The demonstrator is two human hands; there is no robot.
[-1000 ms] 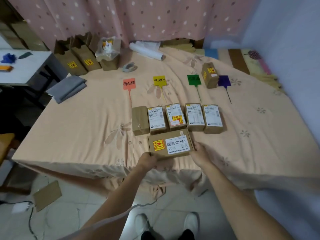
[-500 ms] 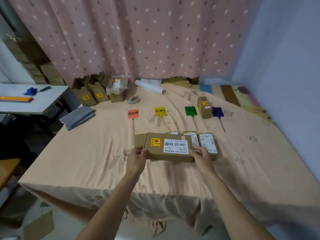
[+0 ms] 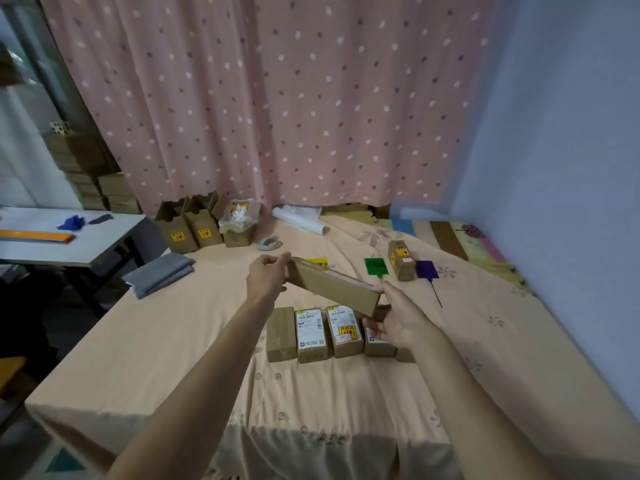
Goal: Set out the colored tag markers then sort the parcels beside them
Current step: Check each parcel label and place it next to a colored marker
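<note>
Nearest the camera, a row of small parcels [image 3: 325, 332] lies on the peach bedsheet [image 3: 173, 341], the right end of the row hidden under the right hand [image 3: 398, 322]. Just above them both hands hold a long flat box [image 3: 332, 287] in the air, tilted so its left end is higher. The left hand [image 3: 266, 278] is closed on that raised end with fingers curled over the top edge, and the right hand is closed on the lower end, fingers wrapped beneath. The grip sits only at the two short ends, so if either hand loosens, the box could drop onto the row below and knock those parcels out of line. Carrying it farther also means passing over the tags. Beyond the box, the yellow tag [image 3: 320, 262] shows only partly behind it, the green tag [image 3: 375, 266] lies to its right, then a small upright parcel [image 3: 401, 259] stands just beside the purple tag [image 3: 426, 270]; that upright parcel could be tipped by a careless sweep. A red tag is not visible here, so I cannot tell where it is. Farther back are a folded grey cloth [image 3: 161, 273], open cartons [image 3: 188, 225], a white roll [image 3: 299, 220] and the dotted curtain [image 3: 277, 98].
</note>
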